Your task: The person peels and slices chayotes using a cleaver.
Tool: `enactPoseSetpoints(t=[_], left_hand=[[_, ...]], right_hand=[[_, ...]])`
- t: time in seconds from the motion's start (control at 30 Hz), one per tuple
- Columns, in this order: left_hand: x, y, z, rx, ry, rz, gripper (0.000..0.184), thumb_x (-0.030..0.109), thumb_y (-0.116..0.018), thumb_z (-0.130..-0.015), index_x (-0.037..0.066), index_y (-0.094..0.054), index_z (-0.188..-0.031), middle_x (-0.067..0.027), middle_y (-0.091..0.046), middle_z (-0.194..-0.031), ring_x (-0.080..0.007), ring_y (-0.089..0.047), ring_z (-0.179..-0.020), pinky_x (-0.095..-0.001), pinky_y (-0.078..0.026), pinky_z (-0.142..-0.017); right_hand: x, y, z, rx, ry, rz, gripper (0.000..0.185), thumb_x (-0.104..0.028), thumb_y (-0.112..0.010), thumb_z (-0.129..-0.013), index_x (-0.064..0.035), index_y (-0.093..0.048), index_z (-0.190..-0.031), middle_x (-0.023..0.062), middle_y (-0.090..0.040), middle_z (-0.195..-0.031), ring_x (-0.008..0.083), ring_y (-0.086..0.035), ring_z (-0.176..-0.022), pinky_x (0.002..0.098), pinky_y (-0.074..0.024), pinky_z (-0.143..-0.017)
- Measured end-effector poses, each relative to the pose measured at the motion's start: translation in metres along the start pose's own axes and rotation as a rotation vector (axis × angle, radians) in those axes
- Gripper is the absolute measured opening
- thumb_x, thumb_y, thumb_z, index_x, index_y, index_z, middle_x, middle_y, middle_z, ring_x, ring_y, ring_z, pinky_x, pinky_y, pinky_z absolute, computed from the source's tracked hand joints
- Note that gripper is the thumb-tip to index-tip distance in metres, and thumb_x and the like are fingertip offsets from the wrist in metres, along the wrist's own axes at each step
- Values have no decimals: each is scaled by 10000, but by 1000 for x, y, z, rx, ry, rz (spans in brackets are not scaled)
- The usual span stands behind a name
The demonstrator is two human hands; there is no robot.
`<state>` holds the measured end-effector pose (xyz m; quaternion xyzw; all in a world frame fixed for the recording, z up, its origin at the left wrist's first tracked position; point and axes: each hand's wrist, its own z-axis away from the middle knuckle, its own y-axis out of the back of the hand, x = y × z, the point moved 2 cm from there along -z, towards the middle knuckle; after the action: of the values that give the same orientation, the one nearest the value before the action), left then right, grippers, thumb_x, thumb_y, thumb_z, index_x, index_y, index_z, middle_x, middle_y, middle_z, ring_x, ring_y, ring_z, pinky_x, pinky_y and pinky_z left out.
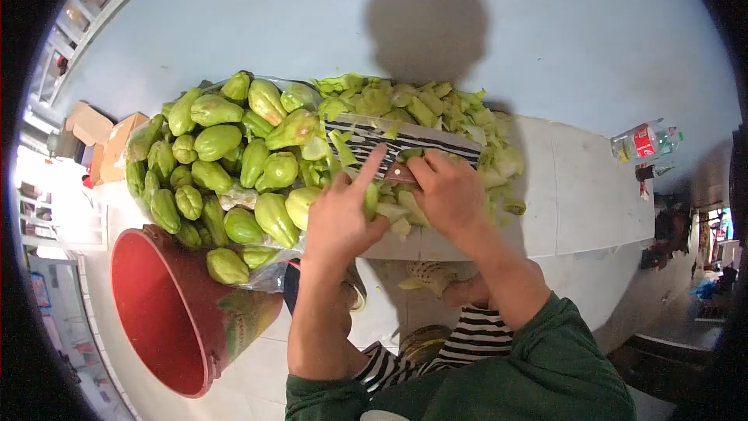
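Note:
My right hand [448, 191] is closed round the brown wooden handle of a knife [400, 173], over a black-and-white striped board [440, 144]. Left of it, my left hand [347, 214] has its index finger stretched up toward the board. A green chayote piece [371, 196] shows between that finger and the thumb, partly hidden. Whole green chayotes [218, 143] are heaped on clear plastic to the left. Cut pale green pieces [425, 109] lie behind and to the right of the board.
A large red bucket [152, 312] leans at the lower left. Cardboard boxes [121, 144] stand behind the heap at the far left. On the right end of the tiled counter [580, 187] is a plastic bottle with a red label [643, 142], beside a small dark bottle [653, 171].

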<state>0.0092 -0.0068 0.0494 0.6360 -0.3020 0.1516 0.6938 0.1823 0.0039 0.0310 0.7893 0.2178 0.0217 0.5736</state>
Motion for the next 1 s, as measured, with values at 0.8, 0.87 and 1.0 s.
enactPoseSetpoints(t=[0.8,0.87,1.0], left_hand=[[-6,-39,-50,-149,154,-251,1130,225,-805,-616,393,-143,-1516,-208,-687,-911,-423,-661,-876,-505,-537,-786],[-17,-39,-52,-133,182,-332,1085,185,-763,-649,384,-149,-1522,-243,-664,-920,-406,-668,-863,-468,-550,-773],[-43,-35,-52,-25,181,-243,1066,188,-765,-643,285,-189,-1535,-216,-673,-923,-371,-677,-861,-443,-552,-780]], right_hand=[[42,30,36,-39,8,113,205,-140,-619,-764,-112,-626,-966,24,-582,-843,208,-630,-836,375,-462,-659],[45,34,38,-32,-11,120,241,-142,-652,-739,-113,-633,-977,21,-575,-838,210,-624,-815,372,-460,-661],[47,49,34,39,-32,69,279,-150,-700,-704,-110,-635,-973,38,-575,-820,235,-632,-764,382,-477,-642]])
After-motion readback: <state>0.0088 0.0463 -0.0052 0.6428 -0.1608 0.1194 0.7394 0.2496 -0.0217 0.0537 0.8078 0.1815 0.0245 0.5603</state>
